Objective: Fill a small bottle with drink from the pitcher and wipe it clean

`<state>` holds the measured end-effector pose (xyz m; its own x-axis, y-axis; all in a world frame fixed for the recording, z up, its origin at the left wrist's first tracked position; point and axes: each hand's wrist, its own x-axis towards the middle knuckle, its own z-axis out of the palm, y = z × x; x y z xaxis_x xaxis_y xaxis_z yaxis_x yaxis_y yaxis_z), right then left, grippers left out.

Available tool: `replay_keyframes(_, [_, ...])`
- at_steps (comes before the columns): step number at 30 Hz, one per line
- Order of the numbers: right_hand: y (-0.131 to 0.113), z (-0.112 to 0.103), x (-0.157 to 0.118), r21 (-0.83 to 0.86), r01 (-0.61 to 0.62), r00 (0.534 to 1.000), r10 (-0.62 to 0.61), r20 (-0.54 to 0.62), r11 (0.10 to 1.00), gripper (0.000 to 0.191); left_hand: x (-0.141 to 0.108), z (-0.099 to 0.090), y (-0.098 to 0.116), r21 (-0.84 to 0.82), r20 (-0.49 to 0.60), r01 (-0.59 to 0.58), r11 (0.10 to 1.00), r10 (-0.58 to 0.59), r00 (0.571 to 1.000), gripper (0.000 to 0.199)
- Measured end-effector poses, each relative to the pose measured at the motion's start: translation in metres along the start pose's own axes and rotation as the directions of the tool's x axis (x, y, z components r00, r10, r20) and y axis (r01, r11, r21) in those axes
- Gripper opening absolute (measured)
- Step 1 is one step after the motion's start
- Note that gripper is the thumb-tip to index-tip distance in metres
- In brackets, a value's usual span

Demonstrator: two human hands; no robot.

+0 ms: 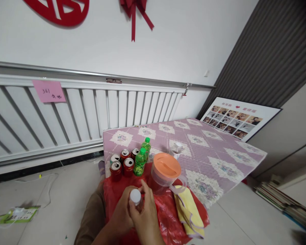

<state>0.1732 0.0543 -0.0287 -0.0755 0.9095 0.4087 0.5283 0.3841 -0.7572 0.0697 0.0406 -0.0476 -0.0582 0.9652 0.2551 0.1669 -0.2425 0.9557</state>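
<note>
A small clear plastic bottle with a white cap (135, 196) stands between my hands, cap up, its lower part hidden by my fingers. My left hand (122, 210) is wrapped round one side of it. On the other side my right hand (147, 212) closes round it too, thumb near the neck. Under both hands lies a red plastic sheet (170, 217). Just beyond are two green bottles (140, 163) and several drink cans (129, 164), some with opened tops. To the right of them stands a clear pitcher with an orange lid (166, 165), beside a folded yellow cloth (190, 212).
A purple flowered cover (209, 163) spreads over the low table, where another white-capped bottle (177, 148) is behind the pitcher. A white radiator (142, 105) runs along the wall. A photo board (238, 119) leans at right; stacked books (275, 200) and a power strip (21, 215) lie on the floor.
</note>
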Motion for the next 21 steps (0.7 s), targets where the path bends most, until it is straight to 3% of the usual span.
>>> replay_keyframes(4, [0.002,0.001,0.0,0.016,0.016,1.0,-0.016,-0.016,1.0,0.061,0.0,0.004,-0.006,-0.013,-0.029,-0.017,1.0,0.017,0.999,0.041])
replay_keyframes(12, [0.004,-0.002,-0.001,0.04,0.002,1.0,-0.002,-0.019,0.999,0.065,0.0,0.014,-0.01,-0.054,-0.153,0.038,0.998,-0.046,0.987,0.037])
replay_keyframes(17, [0.01,-0.012,-0.006,0.082,0.001,1.0,-0.003,0.026,0.997,0.064,-0.004,0.01,-0.034,0.014,-0.118,0.009,1.0,-0.008,0.993,0.054])
replay_keyframes(21, [0.019,-0.023,-0.009,0.136,-0.026,0.998,0.019,0.059,0.99,0.055,-0.008,0.006,-0.04,0.033,-0.127,0.014,0.999,-0.009,0.992,0.059])
